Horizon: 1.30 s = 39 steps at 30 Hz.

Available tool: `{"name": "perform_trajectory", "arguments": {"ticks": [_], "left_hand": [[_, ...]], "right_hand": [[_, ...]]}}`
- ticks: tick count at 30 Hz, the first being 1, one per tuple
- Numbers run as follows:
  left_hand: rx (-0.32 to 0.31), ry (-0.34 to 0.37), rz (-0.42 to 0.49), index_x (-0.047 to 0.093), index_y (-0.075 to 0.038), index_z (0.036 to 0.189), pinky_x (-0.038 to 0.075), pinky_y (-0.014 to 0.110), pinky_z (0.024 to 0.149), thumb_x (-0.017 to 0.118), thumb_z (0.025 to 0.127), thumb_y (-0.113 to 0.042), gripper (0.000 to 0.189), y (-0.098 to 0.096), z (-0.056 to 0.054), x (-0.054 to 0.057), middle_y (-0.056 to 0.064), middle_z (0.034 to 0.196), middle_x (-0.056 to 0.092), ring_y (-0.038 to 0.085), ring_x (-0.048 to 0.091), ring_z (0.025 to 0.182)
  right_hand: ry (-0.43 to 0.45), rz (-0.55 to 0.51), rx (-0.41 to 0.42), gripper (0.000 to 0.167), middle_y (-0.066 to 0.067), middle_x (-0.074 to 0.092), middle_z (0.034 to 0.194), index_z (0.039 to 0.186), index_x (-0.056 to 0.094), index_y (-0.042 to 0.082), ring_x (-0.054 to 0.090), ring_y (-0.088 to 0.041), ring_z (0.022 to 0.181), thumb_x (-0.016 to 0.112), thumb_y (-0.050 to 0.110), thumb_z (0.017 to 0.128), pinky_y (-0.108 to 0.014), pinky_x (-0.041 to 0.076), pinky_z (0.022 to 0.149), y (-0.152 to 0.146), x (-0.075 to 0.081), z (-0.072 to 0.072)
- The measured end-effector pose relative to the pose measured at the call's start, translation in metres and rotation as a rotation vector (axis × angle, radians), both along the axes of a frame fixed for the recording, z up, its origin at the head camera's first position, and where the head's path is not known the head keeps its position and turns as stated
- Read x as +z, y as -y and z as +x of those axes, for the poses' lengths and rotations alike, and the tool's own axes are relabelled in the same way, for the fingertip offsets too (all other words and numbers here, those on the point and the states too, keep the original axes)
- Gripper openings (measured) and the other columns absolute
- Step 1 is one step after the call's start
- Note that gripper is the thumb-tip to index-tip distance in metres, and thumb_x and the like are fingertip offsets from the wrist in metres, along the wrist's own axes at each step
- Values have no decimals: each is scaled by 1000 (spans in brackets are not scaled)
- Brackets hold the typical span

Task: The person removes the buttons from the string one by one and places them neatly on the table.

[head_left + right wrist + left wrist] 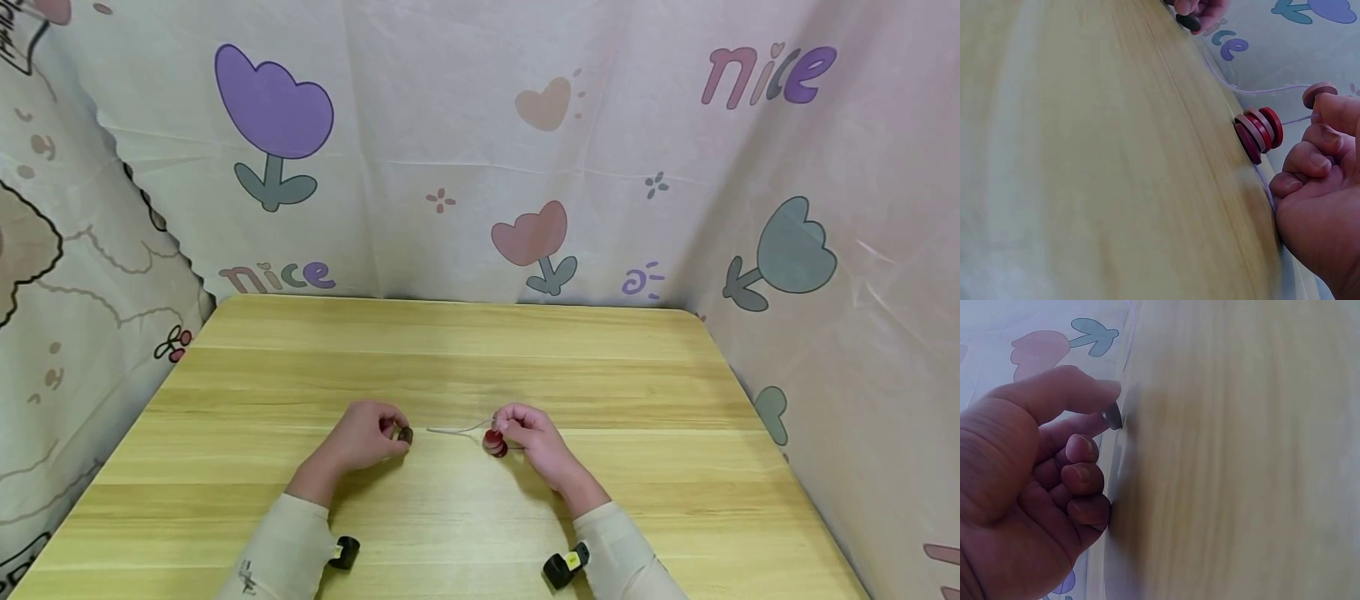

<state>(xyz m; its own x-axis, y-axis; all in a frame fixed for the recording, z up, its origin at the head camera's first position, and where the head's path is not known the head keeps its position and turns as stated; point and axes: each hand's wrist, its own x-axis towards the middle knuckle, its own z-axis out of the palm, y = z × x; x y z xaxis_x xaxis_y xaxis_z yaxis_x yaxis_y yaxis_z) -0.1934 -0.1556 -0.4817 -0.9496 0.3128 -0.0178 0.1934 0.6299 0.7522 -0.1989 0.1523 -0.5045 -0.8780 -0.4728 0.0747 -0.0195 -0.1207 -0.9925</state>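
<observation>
My left hand [367, 437] pinches a dark, button-like disc [406, 435] between thumb and forefinger, just above the wooden table [450, 517]. In the left wrist view that disc [1112, 416] is edge-on and its other fingers are curled in. Across from it, my right hand [536, 442] pinches a reddish-brown button [1319, 94] together with a thin whitish cord [1260, 92]. Several red and pink buttons [1261, 131] are strung on the cord, stacked below the right fingertips. One cord end points toward the left hand, apart from the dark disc.
A printed cloth [420, 100] with flowers and lettering hangs behind the table and along its sides. Small black cameras sit at the left wrist [345, 552] and the right wrist [565, 567].
</observation>
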Motion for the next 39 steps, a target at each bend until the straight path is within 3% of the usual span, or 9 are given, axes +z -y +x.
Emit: {"name": "perform_trajectory", "arguments": {"ticks": [17,28,39], "left_hand": [[-22,2,-18,74,-7,93,44,31,62,83,76,-4,20,1,0,1,-2,60,48,10,42,54],[-12,11,-9,74,-4,99,47,35,70,82,78,-8,23,-12,-2,8,-2,58,46,11,41,52],[-48,-2,16,73,-3,102,40,29,57,79,81,-10,23,-30,-8,19,-2,61,47,11,40,54]], "right_hand": [[-11,16,16,31,-38,54,96,98,48,-20,60,-37,86,48,11,105,-40,51,78,0,1,0],[-11,38,-15,30,-30,54,99,98,48,-19,59,-33,91,50,10,103,-39,50,84,0,1,2],[-15,20,11,32,-36,52,98,97,47,-20,60,-37,89,48,11,105,-42,51,82,0,1,1]]}}
